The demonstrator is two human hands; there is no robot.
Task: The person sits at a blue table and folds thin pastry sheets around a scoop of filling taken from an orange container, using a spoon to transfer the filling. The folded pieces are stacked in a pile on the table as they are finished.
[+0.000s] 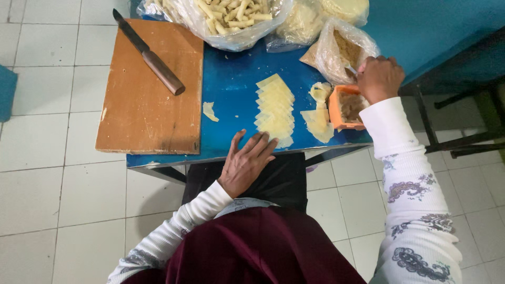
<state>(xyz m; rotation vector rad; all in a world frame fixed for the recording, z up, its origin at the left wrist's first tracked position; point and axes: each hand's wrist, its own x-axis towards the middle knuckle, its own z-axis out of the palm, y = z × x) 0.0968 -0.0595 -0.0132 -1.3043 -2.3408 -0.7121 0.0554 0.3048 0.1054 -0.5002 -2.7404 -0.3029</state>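
Left hand [246,165] lies flat, fingers spread and empty, near the wrappers [275,109]. Right hand [380,79] grips a spoon [351,69] over the orange tub [347,108], likely for scooping filling.

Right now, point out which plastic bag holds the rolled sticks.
The clear bag at the table's far edge, beside the knife tip; its neighbours hold flat round wrappers and crumbs.

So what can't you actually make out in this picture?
- Head view: the spoon is mostly covered by the right hand.
- Filling in the orange tub: too blurred to tell.
- Bag of rolls: cut off by the top edge.
- Left hand hides the end of the wrapper row.
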